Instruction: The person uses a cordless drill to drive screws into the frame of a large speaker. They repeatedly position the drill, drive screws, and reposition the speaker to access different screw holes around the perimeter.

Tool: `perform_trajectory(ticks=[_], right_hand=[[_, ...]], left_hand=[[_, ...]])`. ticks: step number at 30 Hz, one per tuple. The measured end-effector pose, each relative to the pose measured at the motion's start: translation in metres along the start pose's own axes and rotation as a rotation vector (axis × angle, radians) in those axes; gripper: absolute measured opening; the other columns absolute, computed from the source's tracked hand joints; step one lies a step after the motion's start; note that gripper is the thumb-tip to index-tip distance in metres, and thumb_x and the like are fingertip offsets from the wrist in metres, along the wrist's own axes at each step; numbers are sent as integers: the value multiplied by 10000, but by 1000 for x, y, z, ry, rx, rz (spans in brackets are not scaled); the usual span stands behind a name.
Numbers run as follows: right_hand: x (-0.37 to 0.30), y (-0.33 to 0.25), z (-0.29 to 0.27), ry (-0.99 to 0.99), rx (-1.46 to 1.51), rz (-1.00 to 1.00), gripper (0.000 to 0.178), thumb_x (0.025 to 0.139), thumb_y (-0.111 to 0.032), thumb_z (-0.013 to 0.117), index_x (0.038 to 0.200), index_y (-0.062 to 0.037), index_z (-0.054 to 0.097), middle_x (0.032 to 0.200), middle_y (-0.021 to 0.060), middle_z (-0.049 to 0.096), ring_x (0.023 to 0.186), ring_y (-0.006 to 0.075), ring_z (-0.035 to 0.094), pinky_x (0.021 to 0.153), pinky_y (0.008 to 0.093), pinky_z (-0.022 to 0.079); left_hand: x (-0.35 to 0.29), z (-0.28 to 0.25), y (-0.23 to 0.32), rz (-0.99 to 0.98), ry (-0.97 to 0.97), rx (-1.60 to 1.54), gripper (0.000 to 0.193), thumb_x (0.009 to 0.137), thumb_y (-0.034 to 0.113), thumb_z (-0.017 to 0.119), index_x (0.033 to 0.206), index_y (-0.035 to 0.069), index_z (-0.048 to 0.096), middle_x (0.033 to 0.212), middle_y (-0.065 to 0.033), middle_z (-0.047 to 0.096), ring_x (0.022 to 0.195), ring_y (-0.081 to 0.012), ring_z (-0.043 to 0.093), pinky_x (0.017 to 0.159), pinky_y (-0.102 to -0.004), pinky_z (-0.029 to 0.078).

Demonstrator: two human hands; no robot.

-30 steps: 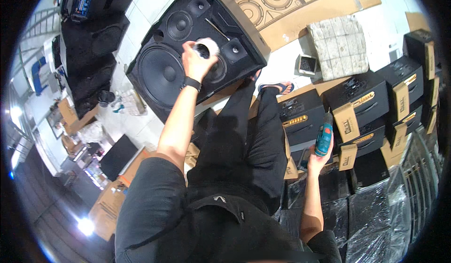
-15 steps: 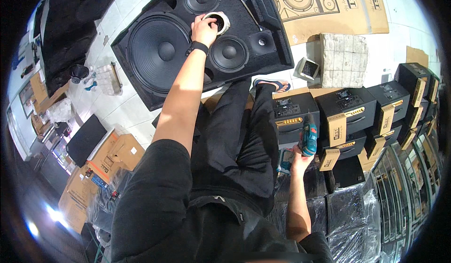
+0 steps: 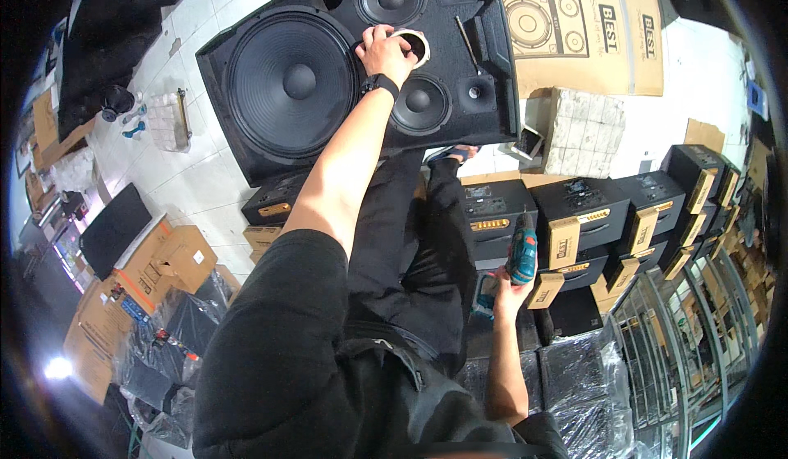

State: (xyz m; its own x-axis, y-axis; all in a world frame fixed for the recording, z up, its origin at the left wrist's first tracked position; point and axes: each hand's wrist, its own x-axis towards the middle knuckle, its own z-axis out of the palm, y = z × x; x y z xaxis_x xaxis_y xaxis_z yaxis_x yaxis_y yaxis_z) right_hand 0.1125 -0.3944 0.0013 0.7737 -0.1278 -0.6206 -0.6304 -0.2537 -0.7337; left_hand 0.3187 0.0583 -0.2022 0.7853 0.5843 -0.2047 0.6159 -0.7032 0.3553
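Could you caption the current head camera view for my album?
Left hand at a round white container over a black speaker cabinet; right hand gripping a teal power drill.

We have a black speaker cabinet point(image 3: 353, 20), a pale round tub point(image 3: 426, 51) and a teal drill point(image 3: 523, 258) before us.
The cabinet lies drivers-up, big cone point(image 3: 299, 82) left, small horns point(image 3: 474, 92) right; over its middle, our left hand point(image 3: 389, 54) has fingers at the tub's dark mouth; nearer and right, our right hand point(image 3: 512, 289) grips the drill, pointing far.
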Motion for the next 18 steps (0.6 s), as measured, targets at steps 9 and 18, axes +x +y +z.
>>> perform_trajectory(ticks=[9,18], right_hand=[[6,-53,-8,-276,-77,1,837,807,64,687,1586,-78,416,1282,93,631,1063,165,644,875,315,584],[-38,-253,17,-965,-272,-255,838,775,-83,781,1545,-15,457,1494,165,549,1359,239,558,1148,398,426]], left_hand=[[-106,-81,-16,-76,-63,-964,184,893,144,826,1047,75,753,898,-25,777,851,-138,723,778,-323,570],[-306,-295,0,-477,-246,-1448,272,995,73,741,1258,10,712,1091,-63,755,1005,-153,720,952,-307,582]])
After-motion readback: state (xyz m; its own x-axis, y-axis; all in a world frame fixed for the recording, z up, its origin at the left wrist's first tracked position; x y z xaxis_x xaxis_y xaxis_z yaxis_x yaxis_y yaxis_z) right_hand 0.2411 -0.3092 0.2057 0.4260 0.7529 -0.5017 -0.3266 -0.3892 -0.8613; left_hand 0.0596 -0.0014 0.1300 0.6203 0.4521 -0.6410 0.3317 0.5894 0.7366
